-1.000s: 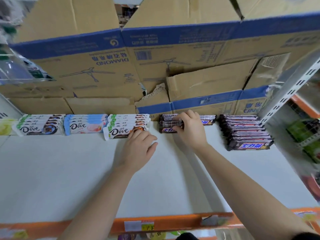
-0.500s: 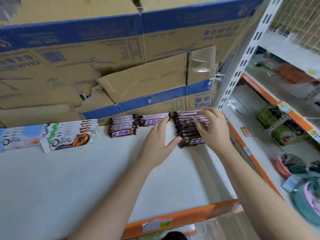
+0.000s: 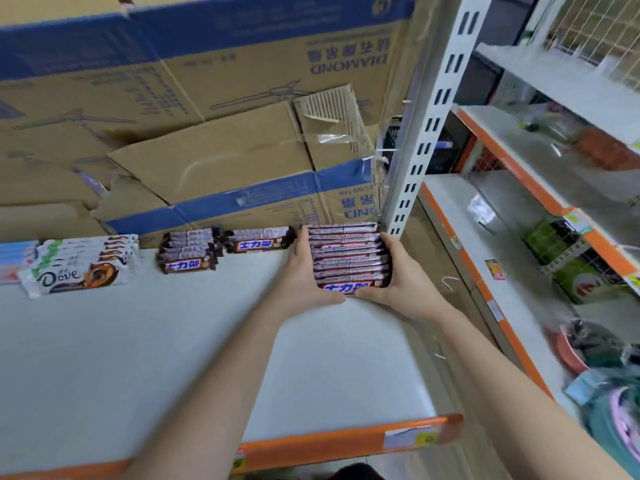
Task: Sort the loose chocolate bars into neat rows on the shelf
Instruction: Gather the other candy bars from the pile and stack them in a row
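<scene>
A row of several brown Snickers bars (image 3: 348, 258) lies on the white shelf (image 3: 173, 358) at its back right corner. My left hand (image 3: 306, 275) presses against the row's left side and my right hand (image 3: 403, 278) against its right side, squeezing the bars between them. Left of this row lie a short Snickers stack (image 3: 259, 240) and another Snickers stack (image 3: 188, 250). Further left is a row of white Dove bars (image 3: 81, 263), and a blue-wrapped Dove row (image 3: 15, 258) shows at the frame's left edge.
Cardboard boxes with blue bands (image 3: 214, 140) stand along the back of the shelf. A white slotted upright post (image 3: 426, 133) borders the shelf on the right. The shelf's orange front rail (image 3: 329, 445) carries price labels. The neighbouring shelves (image 3: 554, 209) hold green packets and other goods.
The view swung right. My left hand left the Dove bars and moved to the left side of the rightmost Snickers row; my right hand shifted to its right side, and both now clamp it.
</scene>
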